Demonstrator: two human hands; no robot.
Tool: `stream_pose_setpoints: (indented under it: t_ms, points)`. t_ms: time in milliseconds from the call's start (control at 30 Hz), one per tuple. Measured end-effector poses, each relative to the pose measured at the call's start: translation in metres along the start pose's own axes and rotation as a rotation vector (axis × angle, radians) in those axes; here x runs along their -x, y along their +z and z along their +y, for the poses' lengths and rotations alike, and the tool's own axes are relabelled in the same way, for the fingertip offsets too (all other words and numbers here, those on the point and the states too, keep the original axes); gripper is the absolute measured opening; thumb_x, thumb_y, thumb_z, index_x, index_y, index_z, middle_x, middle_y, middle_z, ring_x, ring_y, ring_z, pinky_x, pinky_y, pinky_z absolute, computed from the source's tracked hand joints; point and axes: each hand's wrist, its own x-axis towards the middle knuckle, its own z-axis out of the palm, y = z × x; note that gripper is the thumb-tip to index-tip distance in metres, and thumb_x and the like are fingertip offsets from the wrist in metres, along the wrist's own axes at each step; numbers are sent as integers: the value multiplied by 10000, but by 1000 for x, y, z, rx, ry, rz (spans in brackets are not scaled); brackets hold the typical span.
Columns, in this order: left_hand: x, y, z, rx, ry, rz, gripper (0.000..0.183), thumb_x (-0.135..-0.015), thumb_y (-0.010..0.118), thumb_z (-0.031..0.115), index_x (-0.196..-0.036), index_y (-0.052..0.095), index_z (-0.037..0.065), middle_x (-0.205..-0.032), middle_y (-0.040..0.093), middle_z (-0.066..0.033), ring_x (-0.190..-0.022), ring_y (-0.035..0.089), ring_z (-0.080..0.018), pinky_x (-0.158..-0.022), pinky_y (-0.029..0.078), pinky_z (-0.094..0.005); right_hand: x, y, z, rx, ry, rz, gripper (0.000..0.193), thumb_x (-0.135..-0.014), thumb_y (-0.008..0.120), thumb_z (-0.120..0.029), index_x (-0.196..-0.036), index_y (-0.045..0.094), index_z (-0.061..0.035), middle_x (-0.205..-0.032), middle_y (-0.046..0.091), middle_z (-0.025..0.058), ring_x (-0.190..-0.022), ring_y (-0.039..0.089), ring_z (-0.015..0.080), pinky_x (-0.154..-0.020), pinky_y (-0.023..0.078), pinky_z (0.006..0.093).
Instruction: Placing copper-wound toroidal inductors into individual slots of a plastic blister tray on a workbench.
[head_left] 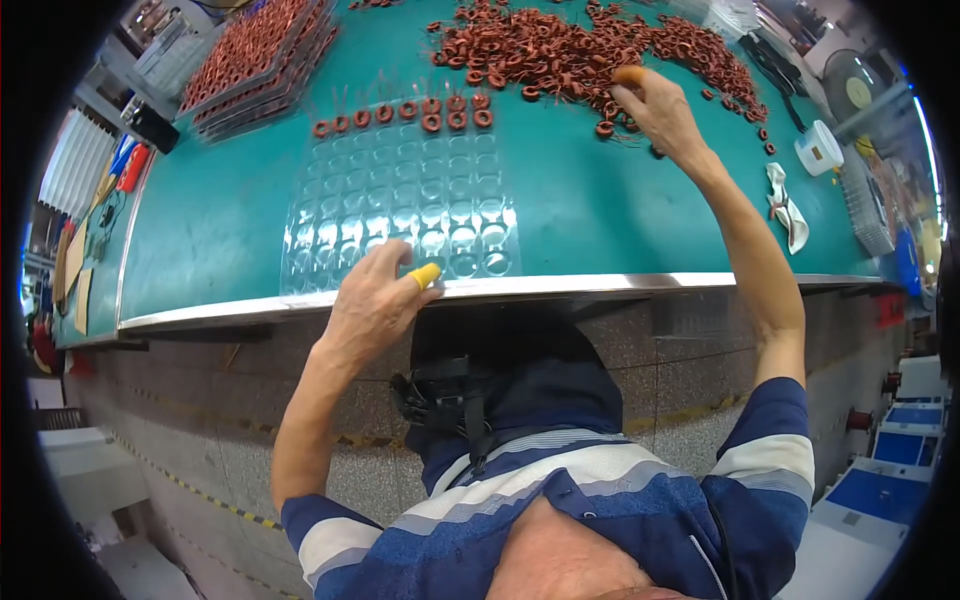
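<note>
A clear plastic tray point(345, 215) with rows of round pockets lies at the table's near edge. Several copper-coloured wire-wound ring coils point(431, 122) stand in its far rows, their thin leads sticking up. My left hand point(368, 300) rests at the tray's near edge, fingers curled. A yellow finger cot covers one fingertip, close to the thumb; anything between them is hidden. Further off to the right, my right hand point(660, 110) is at the near side of a loose heap of ring coils point(540, 50). Its finger, in an orange cot, and thumb come close together; whatever they may hold cannot be made out.
Stacked clear trays full of coils point(255, 65) stand at the far left of the green table point(210, 225). Toward the right are a white cup point(819, 148), a white-handled tool point(788, 210) and a black tool point(775, 75). A pale strip point(590, 284) edges the table.
</note>
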Motion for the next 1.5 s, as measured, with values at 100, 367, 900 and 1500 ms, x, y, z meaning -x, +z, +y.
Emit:
stream_pose_setpoints:
  t_ms: [100, 367, 900, 1500]
  points:
    - [-1, 8, -5, 13, -5, 23, 243, -771, 729, 219, -903, 651, 31, -951, 515, -126, -801, 550, -269, -672, 464, -371, 41, -11, 32, 142, 97, -194, 322, -889, 619, -252, -1070, 604, 15, -917, 610, 165, -862, 598, 303, -767, 493, 408]
    - [-4, 11, -12, 73, -61, 51, 295, -775, 739, 207, -980, 651, 14, -1024, 527, -134, -897, 559, -292, -752, 475, -379, 62, 26, 33, 314, -104, -166, 289, -876, 638, -218, -1061, 577, -5, -941, 541, 139, -888, 560, 306, -778, 481, 402]
    - [-86, 60, 63, 1628, -376, 47, 295, -1010, 463, 296, -1107, 539, 28, -819, 608, -71, -627, 604, -128, -528, 488, -233, 102, 1, -108, -295, -459, -11, 448, -726, 738, 25, -1150, 592, 20, -1032, 591, 126, -804, 624, 238, -710, 542, 327]
    - [-68, 43, 90, 942, -297, 216, 258, -973, 528, 116, -1204, 518, 1, -796, 548, -9, -641, 491, -69, -565, 414, -216, 104, 0, -137, -563, 191, -68, 192, -905, 645, -173, -933, 683, 13, -741, 608, 72, -674, 563, 137, -602, 439, 263]
